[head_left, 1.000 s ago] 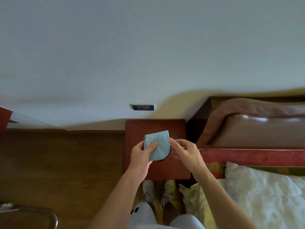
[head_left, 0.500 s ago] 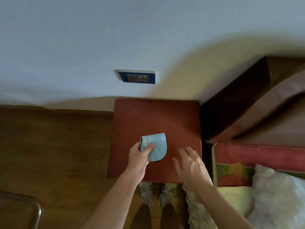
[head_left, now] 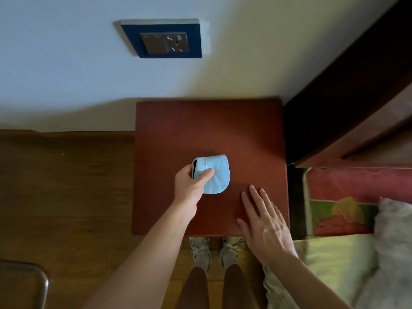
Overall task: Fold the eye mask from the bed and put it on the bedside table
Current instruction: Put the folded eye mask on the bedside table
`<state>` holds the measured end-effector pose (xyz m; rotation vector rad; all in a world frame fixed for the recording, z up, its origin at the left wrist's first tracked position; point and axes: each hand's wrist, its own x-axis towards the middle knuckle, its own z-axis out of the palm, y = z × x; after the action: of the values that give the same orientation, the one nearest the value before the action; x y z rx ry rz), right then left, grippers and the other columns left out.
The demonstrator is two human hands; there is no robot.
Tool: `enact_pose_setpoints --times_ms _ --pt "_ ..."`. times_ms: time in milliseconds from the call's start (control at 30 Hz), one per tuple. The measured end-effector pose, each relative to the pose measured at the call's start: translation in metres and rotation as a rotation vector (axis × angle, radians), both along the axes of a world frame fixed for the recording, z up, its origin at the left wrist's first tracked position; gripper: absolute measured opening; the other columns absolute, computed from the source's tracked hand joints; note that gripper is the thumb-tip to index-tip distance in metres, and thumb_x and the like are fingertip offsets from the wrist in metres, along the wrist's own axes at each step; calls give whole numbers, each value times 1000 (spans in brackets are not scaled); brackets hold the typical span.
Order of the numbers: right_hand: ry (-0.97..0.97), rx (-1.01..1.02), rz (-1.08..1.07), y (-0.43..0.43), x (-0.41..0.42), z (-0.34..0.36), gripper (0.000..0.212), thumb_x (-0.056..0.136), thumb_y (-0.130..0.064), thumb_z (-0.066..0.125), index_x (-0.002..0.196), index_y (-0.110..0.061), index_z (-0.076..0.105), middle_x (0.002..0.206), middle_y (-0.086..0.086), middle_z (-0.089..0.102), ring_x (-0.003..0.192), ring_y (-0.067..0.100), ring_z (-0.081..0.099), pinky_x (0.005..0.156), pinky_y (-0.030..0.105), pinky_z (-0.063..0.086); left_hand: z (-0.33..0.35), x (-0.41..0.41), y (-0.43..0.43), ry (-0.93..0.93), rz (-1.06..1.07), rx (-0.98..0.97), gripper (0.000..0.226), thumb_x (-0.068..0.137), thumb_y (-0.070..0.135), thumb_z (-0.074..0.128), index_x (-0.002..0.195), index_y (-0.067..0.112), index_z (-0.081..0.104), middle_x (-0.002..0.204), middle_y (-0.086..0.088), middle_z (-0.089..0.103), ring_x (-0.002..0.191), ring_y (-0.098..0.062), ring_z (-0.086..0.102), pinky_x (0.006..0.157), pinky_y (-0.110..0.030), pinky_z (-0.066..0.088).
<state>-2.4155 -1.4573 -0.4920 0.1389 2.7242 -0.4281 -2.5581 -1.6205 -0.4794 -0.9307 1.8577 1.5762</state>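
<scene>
head view: folded light-blue eye mask (head_left: 215, 173) sits over the middle of the reddish bedside table (head_left: 209, 130) — left hand (head_left: 190, 187) pinches its left edge, thumb on top. right hand (head_left: 264, 226) hovers flat near the table's front corner, fingers spread, holding nothing.

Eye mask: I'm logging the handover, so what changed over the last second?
The right hand let go of the folded eye mask and now hovers open. The left hand brought the mask down onto the bedside table. The left hand's pinch and the fold are unchanged.
</scene>
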Motion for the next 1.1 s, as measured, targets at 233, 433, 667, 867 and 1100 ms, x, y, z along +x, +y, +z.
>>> enact_pose_setpoints --times_ms 233,433,667,867,1100 --pt "-65 18 28 2 5 -2 68 98 -53 36 157 -20 30 169 4 22 155 27 20 119 45 33 -5 6 11 242 -252 -341 42 76 27 80 110 16 56 104 0 63 89 -13 62 71 -26 52" --pt "-99 12 52 6 3 3 69 97 -53 34 157 -20 30 168 4 25 154 27 24 117 46 40 11 49 -25 749 -976 -766 47 92 23 62 136 12 50 140 -12 47 124 -25 50 97 -39 51" --pt "-117 31 44 4 8 0 70 97 -53 35 159 -21 26 169 4 22 154 28 23 117 47 40 10 75 -42 652 -1498 -764 66 100 42 37 156 16 13 166 -1 8 150 -19 17 117 -45 31" --pt "-137 42 62 4 11 -2 72 99 -54 36 160 -21 17 171 4 13 156 27 13 122 46 31 3 63 -33 645 -1467 -741 66 99 38 42 156 17 16 165 1 12 149 -18 21 117 -43 31" --pt "-282 17 80 2 -6 20 76 98 -60 28 161 -23 7 172 2 0 158 27 4 124 44 22 18 48 -28 561 -1518 -701 67 102 32 37 156 19 0 166 1 0 152 -18 5 122 -38 17"
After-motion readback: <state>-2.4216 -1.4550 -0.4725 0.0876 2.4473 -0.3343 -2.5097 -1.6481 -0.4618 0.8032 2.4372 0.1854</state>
